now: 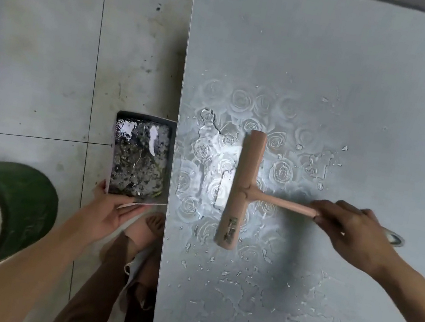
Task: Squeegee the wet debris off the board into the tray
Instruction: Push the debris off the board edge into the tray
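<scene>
Right hand (pixel 350 227) clamped on squeegee (pixel 240 191) handle end. Blade long axis parallel to left edge of board (pixel 335 69). Tray (pixel 145 118) left of blade, at board edge, gripped by left hand (pixel 108 213). Wet debris (pixel 206 159) between blade and tray. Likely next: stroke leftward.

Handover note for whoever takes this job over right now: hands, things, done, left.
Left hand holds the tray by its near end, at the left edge of the board.
Right hand grips the handle of the squeegee; blade on the wet middle, short of that edge.
Done: tray already holds wet debris.
Left: water and bits between blade and tray and across the near board.
</scene>
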Tool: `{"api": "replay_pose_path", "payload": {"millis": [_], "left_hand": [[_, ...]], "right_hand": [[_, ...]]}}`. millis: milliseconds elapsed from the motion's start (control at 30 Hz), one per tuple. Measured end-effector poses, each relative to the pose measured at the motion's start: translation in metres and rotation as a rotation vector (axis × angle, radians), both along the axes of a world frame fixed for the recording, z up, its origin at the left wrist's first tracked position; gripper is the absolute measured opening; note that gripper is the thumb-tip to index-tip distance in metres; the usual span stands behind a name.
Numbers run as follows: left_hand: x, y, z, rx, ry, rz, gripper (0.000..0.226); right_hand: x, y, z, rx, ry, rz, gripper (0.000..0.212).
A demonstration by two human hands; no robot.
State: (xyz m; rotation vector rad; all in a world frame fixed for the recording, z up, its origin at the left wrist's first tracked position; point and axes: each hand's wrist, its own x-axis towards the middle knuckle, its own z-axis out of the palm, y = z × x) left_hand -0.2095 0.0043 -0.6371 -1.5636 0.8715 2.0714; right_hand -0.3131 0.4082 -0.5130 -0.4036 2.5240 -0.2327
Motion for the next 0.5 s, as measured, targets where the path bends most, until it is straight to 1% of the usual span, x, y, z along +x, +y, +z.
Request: {"api": "replay_pose_path", "payload": {"millis": [67,100,167,200,267,300,367,400,433,500], "left_hand": [[-0.001,-0.001,-0.003,-0.002,-0.006,-0.004,0.064],[0.000,-0.002,-0.004,0.004,-0.006,-0.006,0.063],[0.000,-0.001,-0.003,0.026,-0.004,-0.009,0.052],[0.000,-0.001,-0.003,0.029,-0.007,-0.007,0.051],[0.000,0.000,-0.004,0.007,-0.014,0.002,0.059],[0.000,0.000,-0.004,0.005,-0.015,0.003,0.056],[0.000,0.000,-0.003,0.022,-0.017,-0.013,0.037],[-0.001,0.000,-0.003,0.030,-0.016,-0.025,0.034],[-0.001,0.000,-0.003,0.028,-0.015,-0.028,0.038],[-0.001,0.000,-0.003,0.016,-0.004,-0.023,0.058]], "right_hand": [[-0.002,0.000,0.000,0.027,-0.022,0.018,0.022],[-0.002,-0.004,-0.003,0.030,-0.032,0.024,0.023],[-0.001,-0.021,-0.012,0.009,-0.046,0.029,0.025],[-0.001,-0.032,-0.017,-0.009,-0.041,0.031,0.027],[-0.002,-0.052,-0.023,-0.042,-0.035,0.029,0.027],[-0.002,-0.058,-0.023,-0.058,-0.032,0.029,0.027],[-0.004,-0.058,-0.017,-0.075,-0.022,0.039,0.026],[-0.005,-0.053,-0.013,-0.068,-0.018,0.035,0.025],[-0.007,-0.045,-0.008,-0.049,-0.015,0.021,0.024],[-0.009,-0.033,-0.001,0.007,-0.019,-0.008,0.023]]}}
